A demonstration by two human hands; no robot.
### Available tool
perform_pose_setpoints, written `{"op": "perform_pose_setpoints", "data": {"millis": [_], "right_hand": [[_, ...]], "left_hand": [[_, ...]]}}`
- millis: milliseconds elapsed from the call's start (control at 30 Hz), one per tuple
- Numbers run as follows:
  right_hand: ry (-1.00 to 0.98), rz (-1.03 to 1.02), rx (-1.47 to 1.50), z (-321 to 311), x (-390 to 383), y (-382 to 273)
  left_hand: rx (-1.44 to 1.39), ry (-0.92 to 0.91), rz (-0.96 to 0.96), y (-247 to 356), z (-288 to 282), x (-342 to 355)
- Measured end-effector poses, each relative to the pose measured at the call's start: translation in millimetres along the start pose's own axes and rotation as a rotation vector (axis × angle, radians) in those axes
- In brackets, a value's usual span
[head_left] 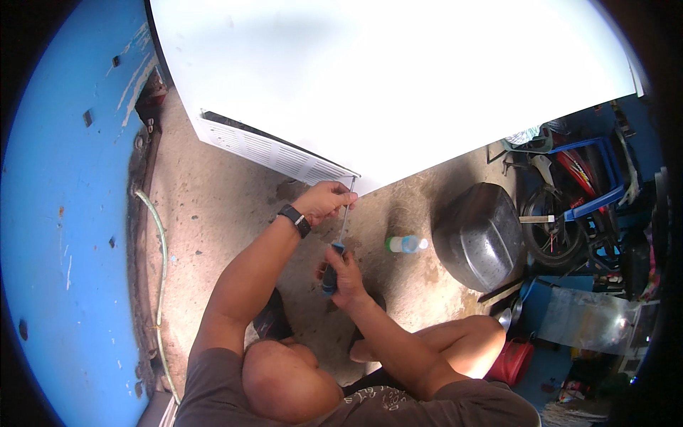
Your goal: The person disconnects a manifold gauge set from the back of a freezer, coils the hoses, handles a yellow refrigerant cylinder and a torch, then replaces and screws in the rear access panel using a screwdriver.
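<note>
A large white appliance cabinet [398, 92] stands in front of me. Along its lower left edge runs a slotted white vent panel [277, 156], with a dark gap above it. My right hand [347, 277] is wrapped round the blue and dark handle of a long screwdriver [331, 274]. The shaft slants up to the panel's right end, and its tip is at the cabinet's bottom corner. My left hand [324, 202], with a black watch on the wrist, pinches the shaft close to the tip. Whether a screw sits there is too small to tell.
A bottle [405, 244] lies on the concrete floor to the right, beside a big dark metal tub [477, 238]. Farther right are a wheel [551, 228], a blue frame [594, 206] and a red container [511, 361]. A blue wall [71, 213] and a pale hose [162, 249] line the left.
</note>
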State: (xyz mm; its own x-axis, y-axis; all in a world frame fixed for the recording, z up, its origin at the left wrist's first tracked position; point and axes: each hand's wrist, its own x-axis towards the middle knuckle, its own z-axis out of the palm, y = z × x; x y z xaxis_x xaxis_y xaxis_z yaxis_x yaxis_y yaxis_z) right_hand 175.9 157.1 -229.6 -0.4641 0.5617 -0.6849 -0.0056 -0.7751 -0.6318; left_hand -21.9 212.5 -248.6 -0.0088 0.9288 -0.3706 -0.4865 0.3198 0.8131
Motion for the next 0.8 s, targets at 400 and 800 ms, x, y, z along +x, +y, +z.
{"op": "perform_pose_setpoints", "data": {"millis": [400,800], "right_hand": [[-0.122,0.031,0.271,17.2,-4.1,-0.6],[-0.399,0.212,0.551,2.0,9.3,11.8]], "left_hand": [[-0.121,-0.04,-0.029,-4.6,-6.9,-1.2],[-0.229,-0.066,-0.032,-1.9,-7.7,-0.3]]}}
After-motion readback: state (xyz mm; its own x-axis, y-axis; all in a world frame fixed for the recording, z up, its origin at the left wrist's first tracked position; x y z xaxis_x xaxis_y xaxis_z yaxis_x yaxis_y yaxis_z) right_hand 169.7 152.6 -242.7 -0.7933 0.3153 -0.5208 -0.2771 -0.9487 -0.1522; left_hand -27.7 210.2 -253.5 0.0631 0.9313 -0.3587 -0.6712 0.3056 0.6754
